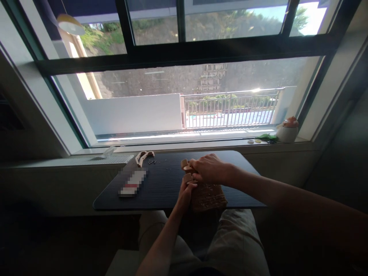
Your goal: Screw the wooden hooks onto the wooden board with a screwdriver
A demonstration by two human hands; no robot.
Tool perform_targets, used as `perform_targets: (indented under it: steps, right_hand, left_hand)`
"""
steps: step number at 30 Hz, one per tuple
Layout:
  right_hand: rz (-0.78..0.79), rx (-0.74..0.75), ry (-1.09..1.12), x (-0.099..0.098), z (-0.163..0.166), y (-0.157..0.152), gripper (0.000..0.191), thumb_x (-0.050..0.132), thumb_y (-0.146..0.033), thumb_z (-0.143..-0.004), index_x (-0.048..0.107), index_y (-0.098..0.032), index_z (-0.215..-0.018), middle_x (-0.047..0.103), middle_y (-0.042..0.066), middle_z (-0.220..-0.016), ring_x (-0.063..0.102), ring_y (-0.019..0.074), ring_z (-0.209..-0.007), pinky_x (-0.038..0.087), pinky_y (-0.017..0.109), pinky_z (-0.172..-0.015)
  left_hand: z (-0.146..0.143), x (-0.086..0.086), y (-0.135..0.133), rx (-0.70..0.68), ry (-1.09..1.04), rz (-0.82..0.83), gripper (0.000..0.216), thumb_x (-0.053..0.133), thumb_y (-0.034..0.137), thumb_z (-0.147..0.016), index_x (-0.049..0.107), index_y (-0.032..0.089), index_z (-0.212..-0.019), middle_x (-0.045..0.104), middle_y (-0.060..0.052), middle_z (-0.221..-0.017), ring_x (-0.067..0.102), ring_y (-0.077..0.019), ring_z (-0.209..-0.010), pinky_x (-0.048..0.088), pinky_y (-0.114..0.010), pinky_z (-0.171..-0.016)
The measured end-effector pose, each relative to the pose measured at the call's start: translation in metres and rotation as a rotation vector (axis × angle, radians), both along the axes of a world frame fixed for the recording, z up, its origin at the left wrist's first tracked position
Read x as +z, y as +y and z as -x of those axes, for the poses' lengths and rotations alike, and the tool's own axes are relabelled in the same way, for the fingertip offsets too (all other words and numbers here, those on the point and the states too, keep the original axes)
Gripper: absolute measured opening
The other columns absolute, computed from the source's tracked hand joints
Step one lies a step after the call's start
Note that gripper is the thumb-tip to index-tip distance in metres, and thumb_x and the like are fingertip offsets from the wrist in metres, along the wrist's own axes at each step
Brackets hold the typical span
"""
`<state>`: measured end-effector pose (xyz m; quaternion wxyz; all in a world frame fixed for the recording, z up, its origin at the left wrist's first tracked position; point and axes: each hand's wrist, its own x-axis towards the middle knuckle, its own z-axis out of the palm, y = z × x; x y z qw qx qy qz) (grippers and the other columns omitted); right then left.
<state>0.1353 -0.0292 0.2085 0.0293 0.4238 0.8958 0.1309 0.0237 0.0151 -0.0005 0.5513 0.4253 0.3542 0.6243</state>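
A brown block-like object [208,197] with a rough, patterned surface lies at the near edge of the dark table, just in front of my lap. Two light wooden pieces, one farther away [184,164] and one nearer [187,178], show at its far left end. My left hand [186,190] is closed around the nearer wooden piece, along the block's left side. From the right, my right hand [211,168] reaches over the block's far end. Its fingers are bent together by the wooden pieces, and what they pinch is hidden.
Curved light wooden pieces [144,156] lie at the table's far left, with several small screws [152,162] beside them. A blurred-out flat item [133,184] is on the left of the dark table [163,191]. A white pot [287,133] stands on the windowsill.
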Motion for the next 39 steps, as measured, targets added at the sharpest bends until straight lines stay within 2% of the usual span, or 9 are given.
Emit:
perform_targets:
  steps: [3, 6, 14, 21, 25, 29, 33, 36, 39]
  right_hand:
    - [0.028, 0.100, 0.005, 0.004, 0.000, 0.001, 0.030, 0.054, -0.026, -0.079, 0.058, -0.018, -0.108, 0.070, 0.009, -0.088, 0.065, 0.0223, -0.077, 0.040, 0.026, -0.057]
    - [0.032, 0.174, 0.012, 0.002, 0.000, 0.004, 0.018, 0.052, -0.022, -0.082, 0.061, -0.016, -0.097, 0.069, 0.008, -0.090, 0.065, 0.0211, -0.078, 0.037, 0.024, -0.053]
    - [-0.005, 0.012, 0.027, -0.005, 0.002, 0.007, 0.027, 0.042, -0.029, -0.088, 0.062, -0.013, -0.096, 0.070, 0.012, -0.084, 0.065, 0.0249, -0.078, 0.042, 0.029, -0.059]
    - [0.037, 0.122, -0.120, 0.012, 0.016, -0.002, 0.016, 0.053, -0.020, -0.081, 0.066, -0.014, -0.088, 0.069, 0.011, -0.086, 0.065, 0.0231, -0.080, 0.043, 0.027, -0.059]
    - [0.044, 0.154, -0.143, 0.005, 0.019, 0.001, 0.017, 0.050, -0.013, -0.081, 0.065, -0.011, -0.090, 0.068, 0.013, -0.091, 0.065, 0.0230, -0.081, 0.043, 0.026, -0.059]
    - [0.005, 0.049, -0.055, -0.007, 0.012, 0.009, 0.022, 0.046, -0.020, -0.085, 0.063, -0.010, -0.094, 0.068, 0.015, -0.081, 0.066, 0.0253, -0.078, 0.045, 0.029, -0.058]
    - [-0.010, 0.001, -0.058, -0.005, 0.004, 0.009, 0.026, 0.043, -0.025, -0.086, 0.064, -0.011, -0.093, 0.069, 0.015, -0.080, 0.066, 0.0260, -0.077, 0.046, 0.032, -0.060]
    - [0.005, 0.024, -0.100, 0.003, 0.003, 0.005, 0.025, 0.053, -0.031, -0.081, 0.065, -0.014, -0.095, 0.070, 0.012, -0.086, 0.066, 0.0257, -0.079, 0.046, 0.032, -0.063]
    - [0.011, 0.095, -0.135, 0.006, 0.005, 0.002, 0.027, 0.053, -0.028, -0.082, 0.063, -0.019, -0.105, 0.069, 0.011, -0.095, 0.065, 0.0230, -0.084, 0.045, 0.030, -0.065]
  left_hand:
    - [0.000, -0.003, 0.001, 0.002, -0.006, 0.004, 0.038, 0.063, 0.022, -0.063, 0.063, 0.016, -0.101, 0.067, -0.003, -0.089, 0.061, -0.0218, -0.084, 0.045, -0.032, -0.076]
    - [0.001, -0.007, 0.002, 0.025, -0.001, 0.025, 0.037, 0.065, 0.021, -0.062, 0.064, 0.017, -0.099, 0.067, -0.002, -0.089, 0.061, -0.0218, -0.085, 0.045, -0.032, -0.077]
    - [0.002, -0.006, 0.003, 0.023, 0.005, 0.034, 0.037, 0.064, 0.020, -0.063, 0.064, 0.018, -0.101, 0.067, -0.002, -0.093, 0.060, -0.0224, -0.090, 0.044, -0.031, -0.078]
    - [0.001, -0.003, 0.003, 0.035, 0.003, 0.020, 0.035, 0.063, 0.018, -0.063, 0.063, 0.018, -0.097, 0.067, 0.000, -0.085, 0.061, -0.0198, -0.081, 0.045, -0.030, -0.073]
    - [0.000, -0.005, 0.003, 0.045, 0.005, 0.038, 0.026, 0.063, 0.018, -0.062, 0.065, 0.017, -0.089, 0.067, 0.000, -0.082, 0.060, -0.0200, -0.080, 0.045, -0.030, -0.072]
    - [0.001, -0.002, 0.000, 0.041, 0.010, 0.040, 0.029, 0.064, 0.019, -0.063, 0.066, 0.017, -0.092, 0.067, -0.002, -0.088, 0.059, -0.0211, -0.086, 0.044, -0.030, -0.076]
    - [0.000, 0.003, -0.002, 0.023, 0.001, 0.023, 0.033, 0.063, 0.017, -0.063, 0.064, 0.016, -0.096, 0.067, -0.003, -0.092, 0.060, -0.0211, -0.087, 0.044, -0.030, -0.077]
    - [0.000, 0.006, -0.002, 0.007, -0.008, 0.013, 0.037, 0.061, 0.016, -0.063, 0.063, 0.016, -0.100, 0.067, -0.004, -0.092, 0.060, -0.0210, -0.087, 0.044, -0.031, -0.077]
    - [-0.001, 0.007, -0.003, 0.009, -0.013, 0.014, 0.036, 0.061, 0.017, -0.063, 0.063, 0.015, -0.099, 0.067, -0.003, -0.090, 0.060, -0.0207, -0.086, 0.044, -0.030, -0.077]
